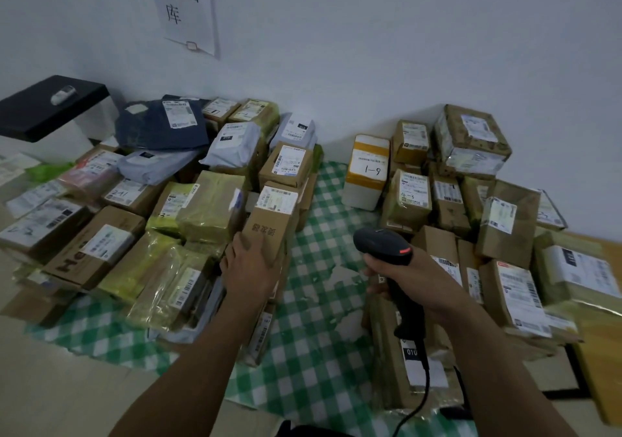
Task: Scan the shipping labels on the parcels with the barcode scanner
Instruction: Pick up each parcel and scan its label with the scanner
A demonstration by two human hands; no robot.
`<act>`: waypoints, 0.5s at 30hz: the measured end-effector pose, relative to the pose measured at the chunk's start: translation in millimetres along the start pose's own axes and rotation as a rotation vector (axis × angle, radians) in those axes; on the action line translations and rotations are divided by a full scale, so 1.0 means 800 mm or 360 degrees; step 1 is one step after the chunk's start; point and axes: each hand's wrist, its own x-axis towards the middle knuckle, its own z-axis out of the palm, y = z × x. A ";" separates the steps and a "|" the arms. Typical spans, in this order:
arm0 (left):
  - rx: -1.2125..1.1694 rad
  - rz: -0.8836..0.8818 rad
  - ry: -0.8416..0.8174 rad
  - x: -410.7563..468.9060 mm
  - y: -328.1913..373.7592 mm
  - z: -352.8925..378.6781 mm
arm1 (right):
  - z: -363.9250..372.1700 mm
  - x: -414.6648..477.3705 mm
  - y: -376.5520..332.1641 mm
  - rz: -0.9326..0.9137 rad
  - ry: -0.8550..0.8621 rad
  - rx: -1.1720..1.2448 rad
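right hand (414, 282): fingers curled tight round the handle of the black barcode scanner (383, 245). the scanner head, with an orange mark on its top, points far and slightly left, above the green checked cloth (316, 335). its cable (422, 399) drops toward the near edge of the view.

left hand (250, 268): fingers and thumb wrapped over the near end of a brown cardboard box (269, 224). the box sits on top of the left pile of parcels (101, 245). its white shipping label (277, 201) faces up at the far end, to the far left of the scanner head and apart from it.

right pile of parcels (505, 228): boxes with labels up, just beside and beyond the right hand. a white box marked "1-9" (367, 171) stands at its far left edge.

the cloth shows as a bare strip between the two piles. far wall: a paper sheet (183, 6) with printed characters. far left: a black-topped unit (50, 107).
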 end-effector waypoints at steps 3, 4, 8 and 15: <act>0.0072 0.0154 0.0122 -0.007 0.011 0.008 | -0.006 -0.009 0.011 0.0008 0.0044 0.0033; -0.0022 0.0231 0.0125 -0.015 0.021 0.011 | -0.010 -0.014 0.016 0.0005 0.0076 0.0042; -0.0471 0.0525 0.0101 -0.073 0.075 0.046 | -0.040 -0.040 0.033 -0.0008 0.0299 0.0167; -0.1073 0.0408 -0.0779 -0.148 0.202 0.088 | -0.104 -0.084 0.070 0.0007 0.0632 0.0339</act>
